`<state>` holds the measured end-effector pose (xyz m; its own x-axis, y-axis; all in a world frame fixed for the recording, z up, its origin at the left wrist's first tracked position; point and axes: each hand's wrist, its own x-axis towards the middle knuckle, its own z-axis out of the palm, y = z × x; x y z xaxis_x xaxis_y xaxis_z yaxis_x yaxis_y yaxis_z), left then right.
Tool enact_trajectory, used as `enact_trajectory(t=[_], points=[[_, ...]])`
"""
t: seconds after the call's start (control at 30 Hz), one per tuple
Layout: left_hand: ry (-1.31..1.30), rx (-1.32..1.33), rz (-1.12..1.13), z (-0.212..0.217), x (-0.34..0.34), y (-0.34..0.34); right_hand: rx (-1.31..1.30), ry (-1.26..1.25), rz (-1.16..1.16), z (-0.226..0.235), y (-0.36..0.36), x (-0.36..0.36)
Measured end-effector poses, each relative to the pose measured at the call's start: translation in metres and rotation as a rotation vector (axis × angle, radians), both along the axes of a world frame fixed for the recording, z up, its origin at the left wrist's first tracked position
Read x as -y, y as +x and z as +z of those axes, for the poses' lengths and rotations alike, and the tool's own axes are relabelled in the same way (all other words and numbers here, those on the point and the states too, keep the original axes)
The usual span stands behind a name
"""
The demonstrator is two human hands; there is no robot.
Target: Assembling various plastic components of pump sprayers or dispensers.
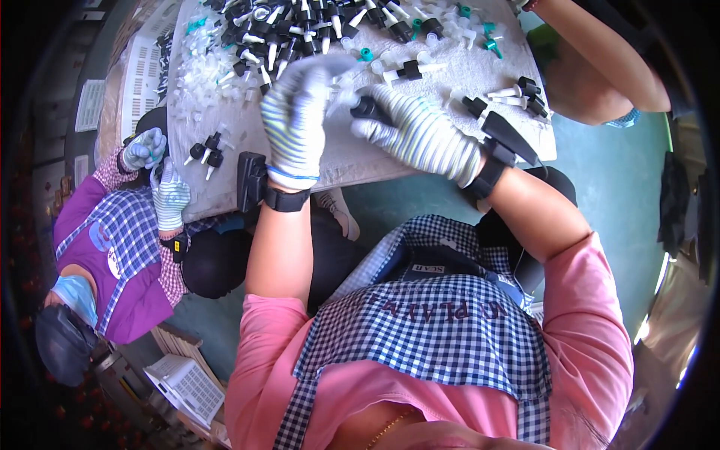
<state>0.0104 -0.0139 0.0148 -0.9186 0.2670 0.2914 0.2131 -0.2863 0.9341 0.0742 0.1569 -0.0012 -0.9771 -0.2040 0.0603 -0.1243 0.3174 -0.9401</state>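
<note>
My right hand (420, 131), in a striped knit glove, is closed around a black pump cap (369, 110) above the front part of the table (352, 154). My left hand (295, 124), gloved the same way, is raised just to the left of it. Motion smears its fingers, and whether they hold anything is hidden. Beyond both hands lies a big heap of black pump caps with white stems (315, 26). A single black-and-white pump piece (410, 70) rests past my right hand, near a small green part (366, 55).
Clear plastic parts (206, 90) spread over the table's left side. Several pump pieces (525, 97) lie at the right edge, others (206, 154) at the left. A co-worker in purple (127, 255) sits left; another person's arm (607, 52) reaches in at the far right.
</note>
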Motion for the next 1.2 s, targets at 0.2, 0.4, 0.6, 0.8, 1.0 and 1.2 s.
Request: enact_trajectory(t=[0.2,0.4,0.6,0.8,1.0,1.2], points=[[-0.445,-0.062,-0.075,0.002,0.014,-0.001,-0.193,0.424,0.088,-0.002,0.007,0.014],[-1.198,-0.600,-0.099,-0.021,0.008,0.016,-0.321,0.288,0.138,-0.023,0.012,0.014],[-1.185,-0.240,-0.069,0.001,-0.026,0.024,-0.305,0.453,0.134,-0.039,0.020,0.009],[-1.111,-0.121,-0.062,0.009,-0.030,0.019,-0.225,0.351,0.133,-0.029,0.015,0.008],[-1.188,-0.267,-0.106,-0.001,-0.041,0.007,-0.277,0.287,0.050,-0.043,0.016,0.010],[-1.318,-0.218,-0.190,-0.004,-0.046,-0.002,-0.335,0.259,0.008,-0.051,0.012,0.012]])
